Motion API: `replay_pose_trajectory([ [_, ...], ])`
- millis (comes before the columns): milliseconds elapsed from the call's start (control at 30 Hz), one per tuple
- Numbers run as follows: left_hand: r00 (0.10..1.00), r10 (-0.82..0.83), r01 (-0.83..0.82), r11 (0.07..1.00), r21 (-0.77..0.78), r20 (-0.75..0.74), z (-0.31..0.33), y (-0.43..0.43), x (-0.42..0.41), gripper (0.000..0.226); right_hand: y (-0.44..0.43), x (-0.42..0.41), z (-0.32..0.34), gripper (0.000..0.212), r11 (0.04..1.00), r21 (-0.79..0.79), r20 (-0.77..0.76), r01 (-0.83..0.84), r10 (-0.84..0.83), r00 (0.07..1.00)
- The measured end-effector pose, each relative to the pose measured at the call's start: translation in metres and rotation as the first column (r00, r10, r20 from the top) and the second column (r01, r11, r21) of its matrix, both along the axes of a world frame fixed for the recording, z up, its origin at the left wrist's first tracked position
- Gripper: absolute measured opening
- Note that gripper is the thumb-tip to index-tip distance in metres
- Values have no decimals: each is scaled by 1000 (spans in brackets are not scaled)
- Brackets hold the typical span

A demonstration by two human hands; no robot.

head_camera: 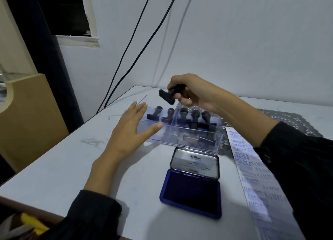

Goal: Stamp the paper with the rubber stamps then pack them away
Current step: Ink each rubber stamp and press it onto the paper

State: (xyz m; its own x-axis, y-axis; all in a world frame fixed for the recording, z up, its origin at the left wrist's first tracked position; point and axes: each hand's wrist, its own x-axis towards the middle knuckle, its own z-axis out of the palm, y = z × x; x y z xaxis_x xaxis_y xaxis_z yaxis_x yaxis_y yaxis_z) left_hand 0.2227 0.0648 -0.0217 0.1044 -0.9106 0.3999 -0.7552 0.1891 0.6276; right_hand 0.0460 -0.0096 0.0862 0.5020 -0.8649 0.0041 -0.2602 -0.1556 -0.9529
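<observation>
- Sleeves lie closest to us, both black: our left sleeve (93,216) at the bottom edge, our right sleeve (297,167) crossing in from the right.
- Our right grip (194,92) is clenched round the handle of a black stamp (171,94). We hold it in the air above the far side of the box, tilted, with its flat base facing left and down.
- A clear box (162,140) stands on the desk (54,167) below it, split by a divider. Black stamps (195,115) sit inside, two in the left section and more in the right.
- Our left grip (131,130) is released, fingers straight. It lies against the box's left end, with the thumb along the front wall.
- An ink pad (191,194) lies open just in front of the box, its blue pad toward us. Its metal lid (195,163) stands up and reads "Artline".
- A paper (252,176) strip runs right of the pad, from the box toward us and partly under our right sleeve. It carries blue prints; we read "FRAGILE", and the others are blurred.
- A black lace mat (288,119) spreads beyond the box's right end.
- Two black cables (137,56) hang down the white wall behind the desk.
- A tan board (32,113) stands left of the desk.
</observation>
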Motion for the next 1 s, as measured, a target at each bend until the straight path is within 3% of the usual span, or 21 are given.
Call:
replay_pose_trajectory([
  [233,977,-72,59,996,-67,-199,-5,50,-21,78,63,-48,-17,13,980,7,-151,-201,200,968],
  [367,965,-120,137,989,59,-233,-19,86,-31,92,86,-61,-45,11,975,37,-347,-221,220,912],
  [500,964,-186,228,946,229,-189,-20,104,-40,108,97,-57,-63,5,974,37,-409,-222,217,886],
  [633,979,-199,199,920,338,-35,-18,109,-48,125,98,-51,-69,15,963,-168,-518,-213,97,850],
  [767,969,-201,138,924,358,145,-14,113,-55,121,108,-50,-79,17,876,-410,-639,-254,-77,765],
  [1000,938,-220,107,920,377,269,-13,113,-57,117,123,-49,-91,16,756,-606,-552,-248,-175,815],
])
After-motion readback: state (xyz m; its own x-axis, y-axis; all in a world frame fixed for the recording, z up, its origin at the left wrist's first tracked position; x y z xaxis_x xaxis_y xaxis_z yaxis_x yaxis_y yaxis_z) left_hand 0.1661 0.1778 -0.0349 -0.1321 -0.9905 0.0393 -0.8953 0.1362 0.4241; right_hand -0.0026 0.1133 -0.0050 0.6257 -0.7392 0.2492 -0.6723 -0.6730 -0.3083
